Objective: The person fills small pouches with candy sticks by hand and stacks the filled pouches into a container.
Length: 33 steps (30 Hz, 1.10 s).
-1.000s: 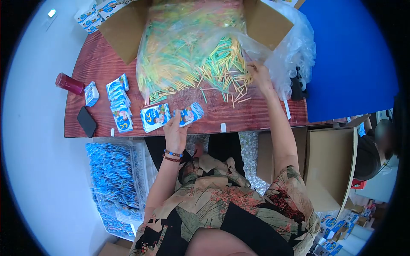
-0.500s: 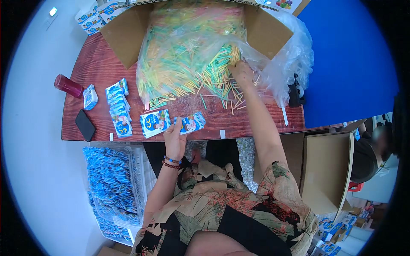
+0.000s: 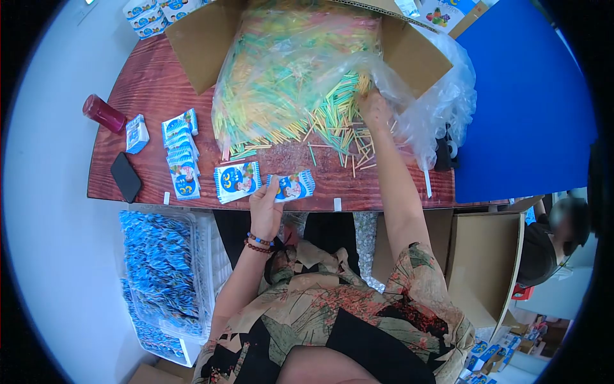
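My left hand (image 3: 267,208) pinches a blue-and-white printed packet (image 3: 295,185) at the table's front edge, thumb on top. Just left of it lies a small stack of matching packets (image 3: 236,182). My right hand (image 3: 376,110) reaches to the right side of a heap of thin pastel sticks (image 3: 336,112), yellow, green and pink. Its fingers are bent in against the yellow sticks, and the fingertips are partly hidden. The heap spills from a clear plastic bag (image 3: 275,77) inside an open cardboard box (image 3: 203,48).
Farther left are a row of packets (image 3: 181,153), a small packet bundle (image 3: 136,134), a dark phone (image 3: 126,177) and a red cup (image 3: 103,114). Below the table, a clear bin (image 3: 203,275) holds many blue packets. An open carton (image 3: 483,269) and another person (image 3: 543,249) are at right.
The whole view has shifted slightly. My left hand still holds the packet, and my right hand stays at the sticks with little visible movement.
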Available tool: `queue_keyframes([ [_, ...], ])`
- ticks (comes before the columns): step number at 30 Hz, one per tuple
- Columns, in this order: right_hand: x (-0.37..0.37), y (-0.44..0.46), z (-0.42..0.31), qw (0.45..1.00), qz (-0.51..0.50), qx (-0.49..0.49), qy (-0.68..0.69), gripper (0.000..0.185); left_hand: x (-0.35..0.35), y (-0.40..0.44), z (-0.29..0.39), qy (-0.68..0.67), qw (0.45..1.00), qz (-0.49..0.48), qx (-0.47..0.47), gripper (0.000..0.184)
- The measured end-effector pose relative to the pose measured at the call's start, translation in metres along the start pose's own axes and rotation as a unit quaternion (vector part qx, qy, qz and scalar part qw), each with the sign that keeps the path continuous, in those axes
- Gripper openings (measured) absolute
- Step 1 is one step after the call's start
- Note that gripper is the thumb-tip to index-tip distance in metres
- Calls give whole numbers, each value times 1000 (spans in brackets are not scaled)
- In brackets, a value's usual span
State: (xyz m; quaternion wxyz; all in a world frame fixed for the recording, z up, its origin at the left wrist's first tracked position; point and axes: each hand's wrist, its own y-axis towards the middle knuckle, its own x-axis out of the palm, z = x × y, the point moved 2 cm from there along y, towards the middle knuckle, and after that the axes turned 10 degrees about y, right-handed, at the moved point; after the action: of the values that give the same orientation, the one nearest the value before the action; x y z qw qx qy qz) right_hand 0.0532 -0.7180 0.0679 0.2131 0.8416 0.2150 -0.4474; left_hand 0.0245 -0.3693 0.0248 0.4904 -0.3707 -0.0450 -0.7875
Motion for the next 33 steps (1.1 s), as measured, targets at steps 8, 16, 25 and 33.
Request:
queue_keyframes([
  [8, 36, 18, 7, 985, 78, -154, -1, 53, -1, 0, -1, 15, 1000, 18, -6, 18],
  [16, 34, 7, 8, 997, 63, -23, -47, 50, -2, 0, -2, 9, 1000, 20, -15, 15],
  [25, 34, 5, 23, 999, 6, -48, -7, 43, -3, 2, -4, 2, 1000, 12, 3, 15],
  [33, 34, 10, 17, 1000, -1, 20, -3, 43, -3, 0, -3, 21, 1000, 6, -11, 17],
])
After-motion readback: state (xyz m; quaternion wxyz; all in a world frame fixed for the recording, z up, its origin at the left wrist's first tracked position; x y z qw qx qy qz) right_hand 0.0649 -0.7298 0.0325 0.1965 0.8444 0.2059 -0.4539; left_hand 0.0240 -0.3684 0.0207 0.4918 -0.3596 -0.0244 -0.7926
